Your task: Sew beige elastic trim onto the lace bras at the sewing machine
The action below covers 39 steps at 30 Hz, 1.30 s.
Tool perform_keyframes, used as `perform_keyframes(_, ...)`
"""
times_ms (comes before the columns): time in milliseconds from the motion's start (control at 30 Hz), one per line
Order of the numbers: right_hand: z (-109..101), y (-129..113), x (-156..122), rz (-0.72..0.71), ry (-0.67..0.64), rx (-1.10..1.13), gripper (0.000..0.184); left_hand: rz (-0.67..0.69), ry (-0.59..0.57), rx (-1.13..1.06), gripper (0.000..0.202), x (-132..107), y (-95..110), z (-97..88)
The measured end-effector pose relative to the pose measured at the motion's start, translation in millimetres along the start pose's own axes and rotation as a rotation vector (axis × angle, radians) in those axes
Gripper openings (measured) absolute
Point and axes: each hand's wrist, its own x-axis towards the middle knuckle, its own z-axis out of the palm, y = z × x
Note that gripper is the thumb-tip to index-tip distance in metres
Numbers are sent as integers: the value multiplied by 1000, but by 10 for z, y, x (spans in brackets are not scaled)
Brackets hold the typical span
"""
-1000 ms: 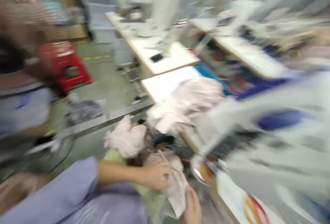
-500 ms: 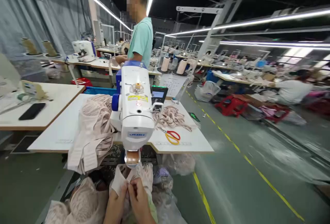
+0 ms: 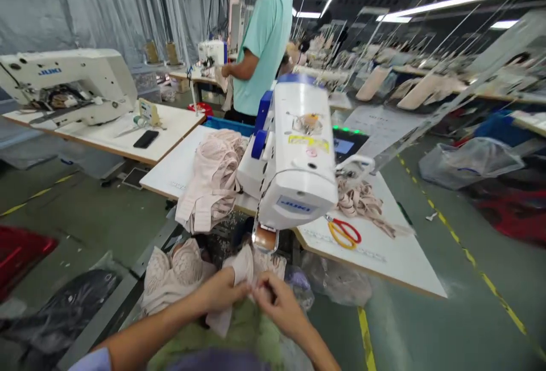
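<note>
My left hand (image 3: 224, 291) and my right hand (image 3: 275, 300) meet low in the view, both pinched on a pale pink fabric piece (image 3: 243, 271) held in front of me. The hands touch at the fingertips. Just above them stands a white sewing machine (image 3: 294, 155) with blue trim on a white table (image 3: 396, 257). A stack of pink garment pieces (image 3: 213, 180) hangs over the table's near left edge. More pink lace pieces (image 3: 174, 274) lie heaped below, left of my hands.
Red-and-yellow scissors (image 3: 343, 231) and a pile of pink straps (image 3: 362, 203) lie on the table right of the machine. A person in a teal shirt (image 3: 264, 41) stands behind it. Another machine (image 3: 68, 83) and a phone (image 3: 145, 139) sit at left. Yellow floor line (image 3: 490, 285) at right.
The view swung left and dipped; the machine now appears tilted and closer. My hands stayed pinched together on the pink fabric, now seen with my forearms reaching in from the lower left.
</note>
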Motion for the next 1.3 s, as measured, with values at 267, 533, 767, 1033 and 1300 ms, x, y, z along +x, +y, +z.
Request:
perform_keyframes(267, 17, 29, -165, 94, 394, -126, 17, -83, 78, -512, 39, 137, 12, 3)
perform_keyframes(533, 288, -149, 8, -91, 449, -243, 17, -88, 195, -754, 36, 172, -34, 293)
perform_keyframes(767, 300, -58, 56, -48, 498, -185, 17, -50, 226, -636, 39, 169, -26, 365)
perform_keyframes(1033, 188, -32, 58, 50, 438, -144, 15, -50, 229, -400, 34, 163, 33, 368)
perform_keyframes(1300, -41, -24, 17, 16, 172, -146, 10, 105, 211, -199, 24, 94, 89, 343)
